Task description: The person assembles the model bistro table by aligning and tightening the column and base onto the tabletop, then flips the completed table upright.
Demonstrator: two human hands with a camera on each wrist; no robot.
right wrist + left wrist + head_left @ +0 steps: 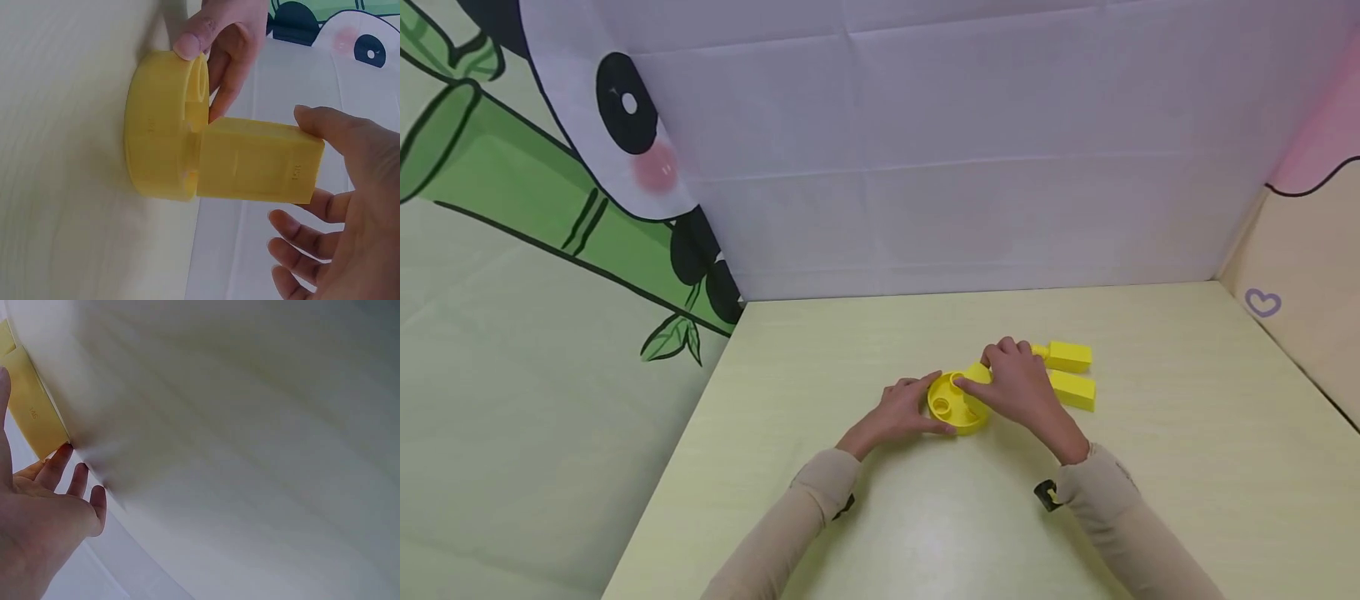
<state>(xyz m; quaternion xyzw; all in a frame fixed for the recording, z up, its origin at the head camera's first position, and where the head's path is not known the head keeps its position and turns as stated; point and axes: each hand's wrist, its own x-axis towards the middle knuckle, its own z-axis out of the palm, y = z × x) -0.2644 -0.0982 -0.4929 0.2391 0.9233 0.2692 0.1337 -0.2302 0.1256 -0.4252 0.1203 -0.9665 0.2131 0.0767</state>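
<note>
A shallow round yellow base (955, 422) with raised rings inside lies on the table. My left hand (902, 410) holds it by the rim, thumb on the near side and fingers on the far side. On the base stands a rectangular yellow block (256, 162), its narrow neck going down inside the rim; how deep it sits is partly hidden. My right hand (1021, 385) pinches the block's upper end between thumb and index finger, while the other fingers (303, 259) hang loosely curled. In the left wrist view, the base's yellow side (34, 406) shows by the left fingertips.
Two more yellow blocks lie just right of my right hand: a farther one (1070, 357) with a narrow neck, and a nearer one (1073, 390) partly hidden by the hand. A pale wall (962, 225) rises behind the table (970, 525), with printed panels on both sides.
</note>
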